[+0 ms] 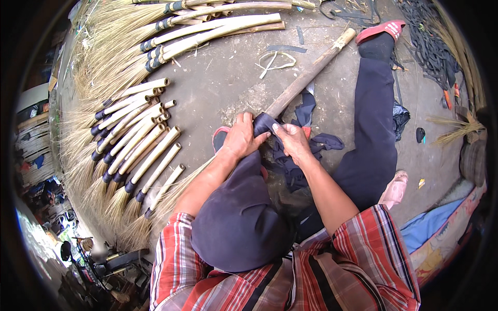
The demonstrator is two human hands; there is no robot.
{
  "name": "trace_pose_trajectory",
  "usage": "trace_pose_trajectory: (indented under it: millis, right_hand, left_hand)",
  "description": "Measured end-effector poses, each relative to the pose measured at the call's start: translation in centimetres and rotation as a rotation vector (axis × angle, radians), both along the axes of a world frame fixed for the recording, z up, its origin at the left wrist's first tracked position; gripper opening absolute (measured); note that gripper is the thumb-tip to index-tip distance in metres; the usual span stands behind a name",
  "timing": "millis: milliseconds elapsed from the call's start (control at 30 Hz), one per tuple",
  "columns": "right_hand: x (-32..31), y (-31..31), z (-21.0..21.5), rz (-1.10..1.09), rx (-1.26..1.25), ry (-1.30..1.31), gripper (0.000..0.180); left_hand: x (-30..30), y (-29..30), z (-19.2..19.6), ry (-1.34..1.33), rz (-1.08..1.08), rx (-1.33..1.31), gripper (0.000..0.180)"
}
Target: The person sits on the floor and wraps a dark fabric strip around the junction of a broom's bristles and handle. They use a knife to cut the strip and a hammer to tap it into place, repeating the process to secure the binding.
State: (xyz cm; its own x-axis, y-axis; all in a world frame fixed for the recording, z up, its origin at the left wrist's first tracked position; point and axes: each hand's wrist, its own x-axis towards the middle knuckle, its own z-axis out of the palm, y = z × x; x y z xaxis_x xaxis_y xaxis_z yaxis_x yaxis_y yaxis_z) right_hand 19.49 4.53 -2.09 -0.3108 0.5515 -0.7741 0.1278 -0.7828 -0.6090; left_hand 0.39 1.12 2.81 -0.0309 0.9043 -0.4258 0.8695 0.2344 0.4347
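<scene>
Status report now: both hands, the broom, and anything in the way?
Left hand and right hand both grip dark band around broom handle. Cloth scraps underneath. Nothing blocking.

Dark navy strip (264,123) wrapped on the tan bamboo handle (311,73). Finished brooms (136,150) on the left are pale straw with black bindings. Red, white and black plaid shirt (358,264), red sandal (381,30) far right, grey concrete floor (223,83).

No packages, labels, signs or screens show anywhere in this view.
</scene>
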Motion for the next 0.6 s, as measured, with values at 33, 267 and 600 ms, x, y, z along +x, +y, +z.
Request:
trace_pose_trajectory:
  millis: [33, 267, 600]
  right_hand:
    - [0.2, 0.2, 0.6, -0.011, -0.004, 0.040, 0.026]
    - [1.4, -0.3, 2.9, -0.120, -0.137, 0.132, 0.022]
    - [-0.6, 0.1, -0.9, -0.002, -0.009, -0.049, 0.036]
  left_hand:
    - [-0.5, 0.3, 0.1, -0.090, -0.021, -0.093, 0.079]
    - [0.4, -1.2, -2.0, 0.071, 0.125, -0.033, 0.077]
    - [-1.7, 0.5, -2.2, -0.578, 0.364, -0.499, 0.074]
